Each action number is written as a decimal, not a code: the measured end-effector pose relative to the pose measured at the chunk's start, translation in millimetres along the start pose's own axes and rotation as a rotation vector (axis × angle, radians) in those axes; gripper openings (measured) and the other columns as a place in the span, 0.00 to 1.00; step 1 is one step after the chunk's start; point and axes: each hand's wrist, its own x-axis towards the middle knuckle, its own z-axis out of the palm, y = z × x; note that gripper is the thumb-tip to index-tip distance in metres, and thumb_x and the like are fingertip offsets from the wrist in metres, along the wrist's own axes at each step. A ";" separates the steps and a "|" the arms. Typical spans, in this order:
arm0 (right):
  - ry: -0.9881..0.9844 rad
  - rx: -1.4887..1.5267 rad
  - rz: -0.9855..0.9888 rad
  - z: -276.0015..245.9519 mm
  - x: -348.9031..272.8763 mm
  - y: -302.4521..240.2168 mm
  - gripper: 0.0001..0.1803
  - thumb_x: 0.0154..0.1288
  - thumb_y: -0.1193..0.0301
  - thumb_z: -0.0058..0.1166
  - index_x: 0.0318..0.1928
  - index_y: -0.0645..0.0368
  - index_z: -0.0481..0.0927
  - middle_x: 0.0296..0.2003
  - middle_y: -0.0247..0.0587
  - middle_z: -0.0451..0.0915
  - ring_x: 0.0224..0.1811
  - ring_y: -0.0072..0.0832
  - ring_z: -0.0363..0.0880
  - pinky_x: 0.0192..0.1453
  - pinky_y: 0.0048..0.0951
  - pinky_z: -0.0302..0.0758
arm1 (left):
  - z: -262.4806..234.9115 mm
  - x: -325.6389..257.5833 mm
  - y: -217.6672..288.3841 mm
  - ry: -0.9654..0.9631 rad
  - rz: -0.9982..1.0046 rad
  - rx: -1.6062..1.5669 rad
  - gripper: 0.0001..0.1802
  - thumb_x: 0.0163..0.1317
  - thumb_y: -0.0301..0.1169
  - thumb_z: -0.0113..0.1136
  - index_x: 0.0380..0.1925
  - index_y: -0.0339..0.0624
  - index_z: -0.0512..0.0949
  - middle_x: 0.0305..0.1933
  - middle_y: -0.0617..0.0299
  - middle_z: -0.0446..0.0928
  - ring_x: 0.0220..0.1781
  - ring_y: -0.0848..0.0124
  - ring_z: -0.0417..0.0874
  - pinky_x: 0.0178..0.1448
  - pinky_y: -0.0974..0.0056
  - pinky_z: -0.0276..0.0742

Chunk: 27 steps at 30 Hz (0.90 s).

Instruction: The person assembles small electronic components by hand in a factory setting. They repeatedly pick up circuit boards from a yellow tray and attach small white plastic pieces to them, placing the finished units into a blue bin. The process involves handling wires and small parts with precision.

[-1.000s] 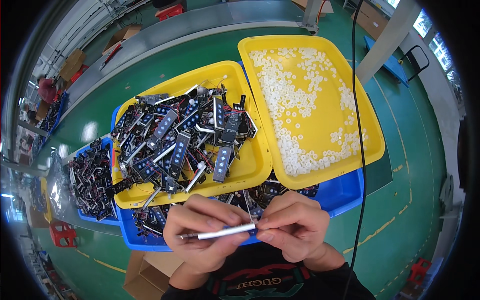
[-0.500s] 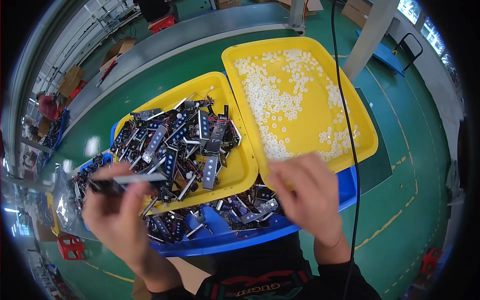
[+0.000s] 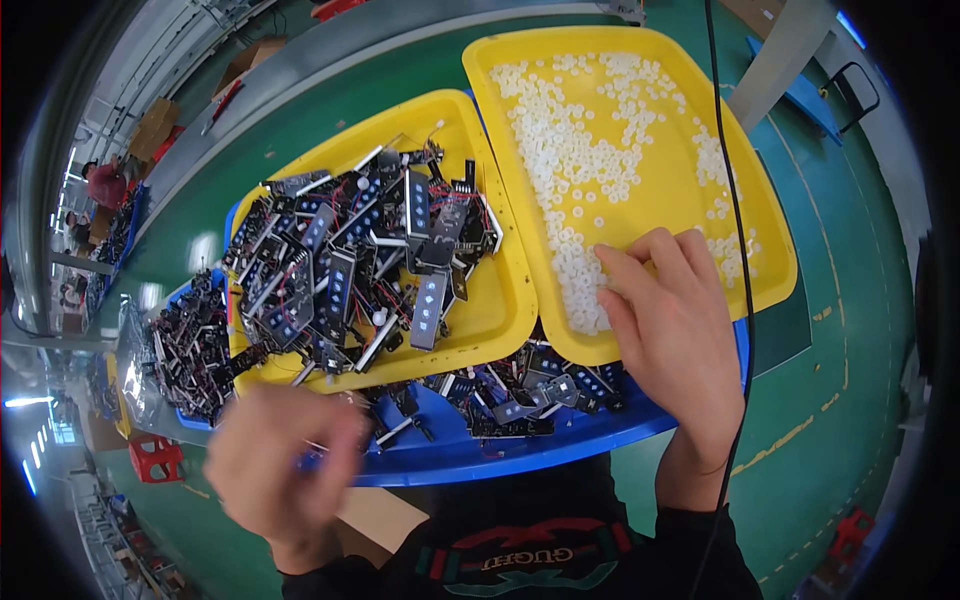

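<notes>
My right hand reaches over the near left part of the right yellow tray. Its thumb and forefinger are apart at a pile of small white plastic rings, and nothing shows between them. My left hand hovers low in front of the left yellow tray, smeared by motion. Its fingers are too blurred to show whether they hold anything. Small black circuit-board modules with white edges and thin red and black wires are heaped in the left tray.
Under the yellow trays a blue bin holds more modules. Another heap of dark modules lies at the left beside clear plastic wrapping. A black cable hangs across the right tray. A red stool stands lower left.
My right hand has moved up and right onto the white rings, its fingers parting. My left hand has lowered and moved right; the module it held is no longer discernible. The view has shifted.
</notes>
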 end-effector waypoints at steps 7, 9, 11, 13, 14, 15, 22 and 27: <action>0.013 -0.018 -0.020 2.2 -2.0 9.0 0.13 0.50 0.76 0.63 0.39 0.60 0.81 0.30 0.41 0.73 0.37 0.42 0.70 0.42 0.39 0.71 | 44.3 -39.2 -4.5 -0.513 -0.142 0.020 0.19 0.53 0.33 0.71 0.42 0.36 0.79 0.31 0.57 0.79 0.29 0.61 0.81 0.33 0.61 0.78; 0.035 -0.009 -0.002 1.8 1.1 5.9 0.11 0.50 0.77 0.63 0.38 0.60 0.82 0.30 0.41 0.73 0.36 0.42 0.70 0.42 0.39 0.71 | 52.4 -40.7 1.6 -0.503 -0.330 -0.053 0.16 0.55 0.34 0.71 0.39 0.36 0.80 0.29 0.57 0.78 0.26 0.61 0.80 0.31 0.61 0.78; 0.033 0.022 -0.010 0.7 5.3 1.1 0.11 0.50 0.77 0.63 0.37 0.60 0.82 0.30 0.41 0.73 0.36 0.41 0.70 0.42 0.39 0.71 | 57.1 -39.9 11.5 -0.415 -0.444 -0.098 0.14 0.52 0.32 0.74 0.32 0.36 0.80 0.28 0.58 0.79 0.25 0.64 0.81 0.29 0.65 0.76; 0.004 0.032 -0.018 3.1 4.5 3.4 0.10 0.50 0.77 0.63 0.36 0.60 0.82 0.30 0.40 0.73 0.36 0.41 0.70 0.41 0.39 0.71 | 72.5 -39.9 17.1 -0.338 -0.488 -0.106 0.13 0.50 0.30 0.75 0.26 0.35 0.79 0.26 0.58 0.79 0.24 0.66 0.81 0.28 0.68 0.74; -0.002 0.028 -0.022 2.5 4.1 4.7 0.11 0.50 0.77 0.63 0.36 0.60 0.82 0.30 0.40 0.73 0.36 0.41 0.70 0.41 0.39 0.71 | 76.9 -38.3 20.4 -0.295 -0.462 -0.097 0.13 0.50 0.29 0.75 0.26 0.35 0.79 0.27 0.57 0.79 0.24 0.67 0.81 0.28 0.68 0.74; -0.008 0.023 -0.027 1.8 3.4 6.0 0.11 0.50 0.77 0.63 0.36 0.60 0.82 0.30 0.40 0.73 0.36 0.41 0.70 0.41 0.39 0.71 | 80.6 -36.7 22.7 -0.252 -0.436 -0.087 0.12 0.50 0.28 0.75 0.26 0.34 0.79 0.27 0.57 0.80 0.24 0.67 0.81 0.28 0.68 0.74; -0.005 0.030 -0.028 -1.0 6.1 6.5 0.09 0.49 0.79 0.62 0.34 0.60 0.81 0.30 0.41 0.74 0.36 0.42 0.71 0.41 0.39 0.71 | 78.4 -55.3 21.3 -0.003 -0.408 -0.262 0.09 0.51 0.20 0.69 0.33 0.35 0.81 0.31 0.54 0.81 0.27 0.61 0.81 0.30 0.65 0.76; 0.003 0.025 -0.010 3.8 4.7 1.4 0.06 0.50 0.80 0.61 0.31 0.62 0.78 0.30 0.41 0.75 0.37 0.41 0.72 0.42 0.38 0.71 | 70.5 -61.2 11.5 -0.131 -0.561 -0.479 0.07 0.57 0.21 0.65 0.36 0.33 0.80 0.32 0.54 0.81 0.30 0.68 0.83 0.34 0.68 0.76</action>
